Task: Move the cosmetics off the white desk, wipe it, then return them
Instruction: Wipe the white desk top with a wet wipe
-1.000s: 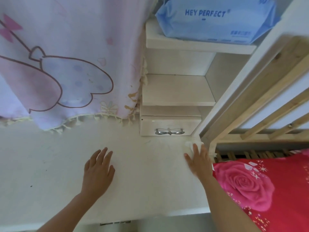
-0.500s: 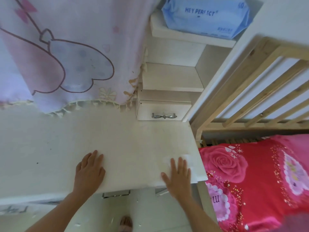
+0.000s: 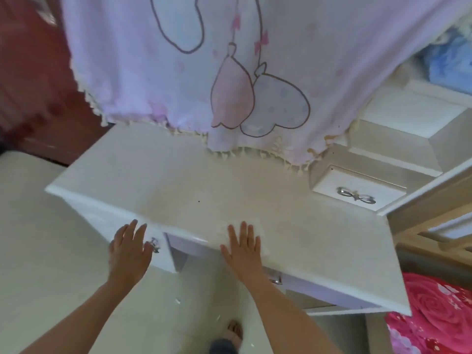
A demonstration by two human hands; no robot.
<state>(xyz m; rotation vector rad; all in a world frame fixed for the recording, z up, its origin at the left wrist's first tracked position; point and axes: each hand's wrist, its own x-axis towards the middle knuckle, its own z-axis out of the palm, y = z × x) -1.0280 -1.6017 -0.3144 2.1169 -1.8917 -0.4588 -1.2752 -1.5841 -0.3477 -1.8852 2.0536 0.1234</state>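
Head view: your right hand (image 3: 242, 249) lies flat, fingers slightly spread, pressing a blurred white wipe (image 3: 222, 232) onto the white desk (image 3: 229, 185) at its front edge. Your left hand (image 3: 130, 249), fingers straight and close together, is beside the drawer handle (image 3: 154, 245); contact cannot be told.

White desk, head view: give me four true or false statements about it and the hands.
1. The right hand lies flat on the white desk near its front edge. True.
2. Cosmetics stand on the desk top. False: none show on it.
3. The left hand grips a bottle. False: its fingers are straight and hold nothing.
4. The small drawer with the bow handle is shut. True.
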